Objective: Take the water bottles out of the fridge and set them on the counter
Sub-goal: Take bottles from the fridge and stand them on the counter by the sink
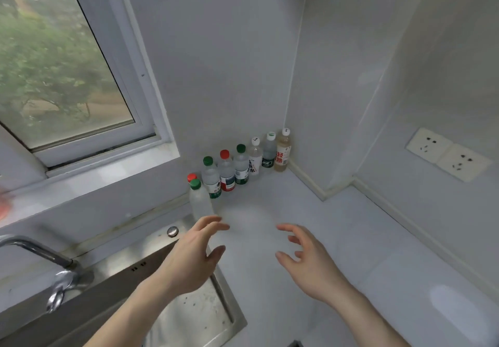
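Both hands hover above the pale grey counter (310, 211), neither one holding anything. The left hand (194, 257) has its fingers spread and loosely bent, thumb apart, just in front of the nearest clear plastic bottle with a green cap (199, 201). The right hand (310, 263) mirrors it, fingers splayed and slightly hooked, palm turned inward, well apart from the bottles.

The bottles stand upright in a row along the back wall, running into the corner. Behind the nearest one peeks a red cap (192, 177) of a bottle mostly hidden. Then come a green-capped clear bottle (211, 176), a red-capped clear bottle with a red label (226, 171), another green-capped bottle (241, 166), a white-capped bottle with dark lettering (255, 157), a white-capped bottle with a green label (269, 151), and, deepest in the corner, a white-capped bottle of pale amber drink (282, 151).

To the left sit a stainless steel sink (194, 317) and its chrome tap (40, 255), under a white-framed window (89, 136). Two white wall sockets (448, 155) are mounted on the right wall.
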Demonstrator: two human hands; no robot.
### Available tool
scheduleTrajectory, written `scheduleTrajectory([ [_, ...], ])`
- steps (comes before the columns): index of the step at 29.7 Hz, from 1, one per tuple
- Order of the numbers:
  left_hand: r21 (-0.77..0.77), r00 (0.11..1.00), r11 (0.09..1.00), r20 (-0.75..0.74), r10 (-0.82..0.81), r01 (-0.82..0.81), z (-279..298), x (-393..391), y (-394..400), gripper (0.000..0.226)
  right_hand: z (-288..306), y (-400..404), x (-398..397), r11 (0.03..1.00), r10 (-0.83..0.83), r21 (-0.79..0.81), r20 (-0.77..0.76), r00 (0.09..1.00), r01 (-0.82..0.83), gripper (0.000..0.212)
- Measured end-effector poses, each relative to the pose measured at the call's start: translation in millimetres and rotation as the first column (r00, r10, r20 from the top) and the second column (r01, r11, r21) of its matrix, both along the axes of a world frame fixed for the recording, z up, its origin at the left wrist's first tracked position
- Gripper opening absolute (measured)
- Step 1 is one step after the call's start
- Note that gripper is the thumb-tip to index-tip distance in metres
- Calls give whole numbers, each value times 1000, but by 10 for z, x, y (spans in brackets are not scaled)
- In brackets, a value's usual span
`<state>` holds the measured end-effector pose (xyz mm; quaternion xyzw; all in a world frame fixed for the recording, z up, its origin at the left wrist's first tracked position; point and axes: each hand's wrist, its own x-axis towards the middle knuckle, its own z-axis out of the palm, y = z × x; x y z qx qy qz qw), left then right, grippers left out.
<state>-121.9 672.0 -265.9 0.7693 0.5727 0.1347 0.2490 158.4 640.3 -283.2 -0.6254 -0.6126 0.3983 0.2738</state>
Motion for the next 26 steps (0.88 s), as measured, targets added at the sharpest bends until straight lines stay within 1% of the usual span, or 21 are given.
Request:
scheduleTrajectory([
  [4,-9,992,994,63,-106,107,30,108,-296,37,53,-530,-72,998,-61,-22,65,996,62,47],
  [6,-23,970,972,68,-233,235,27,173,-499,38,90,-961,-117,985,-167,-17,90,982,170,46],
  [8,-27,955,958,83,-284,287,15,203,-599,38,74,-1256,-155,975,-219,-21,96,971,222,45],
  [9,-18,942,945,91,-324,327,12,226,-650,38,70,-1417,-170,960,-277,-16,102,956,280,44],
  [10,-28,925,928,91,-368,372,17,268,-784,38,106,-1708,-198,938,-338,-44,108,935,344,44],
  [12,-30,910,914,108,-399,405,5,322,-867,38,119,-1977,-215,921,-379,-55,98,920,385,44],
  [14,-7,870,876,129,-477,481,42,420,-1035,38,161,-2307,-221,893,-438,-52,120,891,446,44],
  [16,21,808,814,107,-579,581,82,588,-1199,39,265,-2718,-235,840,-537,-29,111,837,542,43],
  [17,28,795,800,105,-598,599,105,636,-1240,39,263,-2833,-223,827,-555,-16,124,822,561,43],
  [19,45,733,741,116,-670,670,168,847,-1411,39,327,-3191,-161,772,-630,-2,130,766,635,44],
  [20,41,725,734,129,-677,678,173,858,-1421,39,348,-3226,-156,771,-631,2,132,764,637,44],
  [21,42,700,710,132,-701,703,196,962,-1502,39,381,-3386,-124,749,-657,14,143,740,662,45],
  [24,47,615,622,114,-781,781,335,1303,-1816,39,500,-3881,-43,664,-744,49,146,652,746,47],
  [26,79,524,534,114,-844,842,401,1621,-2117,39,574,-4327,10,591,-803,84,152,576,802,48],
])
